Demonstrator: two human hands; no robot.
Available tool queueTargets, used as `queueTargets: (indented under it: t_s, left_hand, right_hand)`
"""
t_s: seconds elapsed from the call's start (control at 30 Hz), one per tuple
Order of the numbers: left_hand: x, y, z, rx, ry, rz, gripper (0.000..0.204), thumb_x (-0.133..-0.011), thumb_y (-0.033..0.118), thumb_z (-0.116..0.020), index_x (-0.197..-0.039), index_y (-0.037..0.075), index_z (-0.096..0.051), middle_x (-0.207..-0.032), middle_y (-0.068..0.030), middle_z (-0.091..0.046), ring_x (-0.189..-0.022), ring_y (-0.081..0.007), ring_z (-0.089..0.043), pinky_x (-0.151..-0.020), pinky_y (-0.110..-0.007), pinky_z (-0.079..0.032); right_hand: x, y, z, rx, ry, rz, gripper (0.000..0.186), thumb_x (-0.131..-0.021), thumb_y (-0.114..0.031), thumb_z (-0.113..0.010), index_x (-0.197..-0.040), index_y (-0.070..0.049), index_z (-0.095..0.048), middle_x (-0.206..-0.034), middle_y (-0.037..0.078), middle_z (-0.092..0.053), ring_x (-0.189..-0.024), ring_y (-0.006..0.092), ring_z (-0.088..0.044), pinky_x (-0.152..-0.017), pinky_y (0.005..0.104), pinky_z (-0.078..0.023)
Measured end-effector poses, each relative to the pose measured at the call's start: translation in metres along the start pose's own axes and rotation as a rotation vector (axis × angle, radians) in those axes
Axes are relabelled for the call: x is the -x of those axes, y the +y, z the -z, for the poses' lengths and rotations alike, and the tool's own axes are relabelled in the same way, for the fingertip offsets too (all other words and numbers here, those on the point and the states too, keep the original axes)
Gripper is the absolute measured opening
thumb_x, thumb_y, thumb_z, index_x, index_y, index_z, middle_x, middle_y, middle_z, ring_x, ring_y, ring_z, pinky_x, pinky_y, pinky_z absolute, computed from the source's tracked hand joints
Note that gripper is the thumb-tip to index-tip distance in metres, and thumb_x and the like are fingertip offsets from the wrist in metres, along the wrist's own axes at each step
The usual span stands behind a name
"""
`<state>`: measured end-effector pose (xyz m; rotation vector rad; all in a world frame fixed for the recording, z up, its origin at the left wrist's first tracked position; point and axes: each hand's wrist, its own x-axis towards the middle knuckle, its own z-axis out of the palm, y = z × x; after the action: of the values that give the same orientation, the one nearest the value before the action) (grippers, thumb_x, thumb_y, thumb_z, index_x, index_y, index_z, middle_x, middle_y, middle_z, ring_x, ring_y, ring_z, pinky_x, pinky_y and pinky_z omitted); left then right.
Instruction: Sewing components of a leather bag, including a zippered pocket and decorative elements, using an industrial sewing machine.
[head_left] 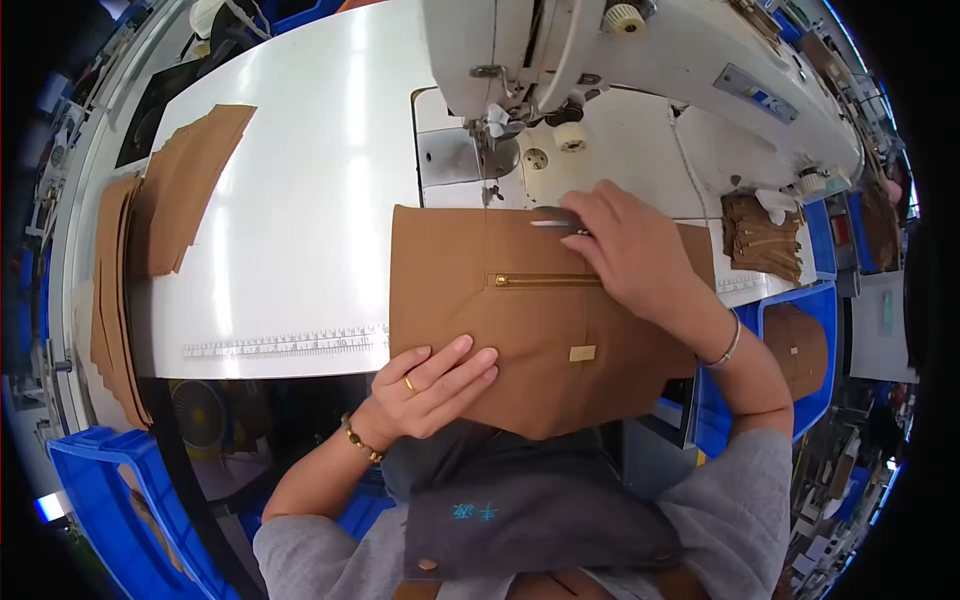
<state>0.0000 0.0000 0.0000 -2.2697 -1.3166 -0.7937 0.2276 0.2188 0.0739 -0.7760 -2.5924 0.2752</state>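
- The right hand (625, 240) is closed around small snips (552, 223), blades pointing left over the panel's upper part.
- The left hand (430, 390) lies on the panel's lower left, fingers nearly straight; its thumb is hidden, so I cannot tell whether it pinches.
- The brown panel (450, 250) lies under both hands, partly overhanging the tabletop (300, 200), its zip (545, 281) between them.
- The step looks like thread trimming; the next move probably calls for steady fabric and blades clear of it.
- Just beyond the hands stands the sewing machine (640, 50).
- Farther out, brown pieces (195, 190) lie left of the left hand; a blue bin (822, 380) sits right of the right hand.
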Motion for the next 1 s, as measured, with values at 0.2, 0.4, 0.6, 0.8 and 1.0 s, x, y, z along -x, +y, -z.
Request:
queueTargets:
  t_s: [0.2,0.4,0.6,0.8,1.0]
  left_hand:
    - [0.003,-0.005,-0.003,-0.035,0.033,-0.036,0.023,-0.098,0.019,-0.064,-0.111,0.025,-0.082,-0.124,0.0074,-0.078,-0.122,-0.0148,-0.069,-0.112,-0.032,-0.042]
    - [0.008,-0.005,-0.007,-0.047,0.049,-0.041,0.025,-0.098,0.021,-0.064,-0.115,0.027,-0.080,-0.127,0.0087,-0.077,-0.124,-0.0140,-0.068,-0.115,-0.032,-0.039]
    - [0.007,-0.005,-0.008,-0.061,0.051,-0.063,0.024,-0.099,0.021,-0.063,-0.116,0.027,-0.080,-0.127,0.0092,-0.077,-0.124,-0.0140,-0.068,-0.116,-0.033,-0.038]
    - [0.006,-0.004,-0.009,-0.041,0.053,-0.051,0.022,-0.098,0.022,-0.065,-0.114,0.027,-0.080,-0.125,0.0092,-0.077,-0.124,-0.0143,-0.068,-0.117,-0.033,-0.036]
    - [0.007,-0.003,-0.010,-0.071,0.047,-0.060,0.024,-0.099,0.021,-0.063,-0.114,0.027,-0.080,-0.131,0.0101,-0.075,-0.126,-0.0127,-0.067,-0.116,-0.033,-0.037]
  right_hand:
    - [-0.029,-0.014,-0.032,0.165,0.017,0.474,0.012,-0.090,-0.016,-0.065,-0.102,-0.011,-0.064,-0.088,0.003,-0.059,-0.077,0.0225,-0.062,-0.063,0.0383,-0.052]
    - [-0.046,0.004,-0.019,0.232,0.044,0.372,0.009,-0.088,-0.010,-0.065,-0.096,-0.011,-0.062,-0.087,0.003,-0.061,-0.082,0.0233,-0.065,-0.063,0.0397,-0.054]
    - [-0.063,0.010,-0.035,0.104,-0.033,0.413,0.011,-0.089,-0.010,-0.066,-0.100,-0.009,-0.063,-0.090,0.004,-0.063,-0.084,0.0262,-0.067,-0.065,0.0404,-0.055]
    - [-0.025,0.048,0.001,0.302,0.087,0.129,0.018,-0.091,-0.013,-0.070,-0.108,-0.009,-0.065,-0.096,0.005,-0.066,-0.089,0.0291,-0.067,-0.072,0.0418,-0.055]
    - [0.014,0.081,0.034,0.432,0.271,-0.023,0.023,-0.091,-0.016,-0.074,-0.110,-0.006,-0.065,-0.098,0.010,-0.066,-0.095,0.0353,-0.064,-0.087,0.0459,-0.052]
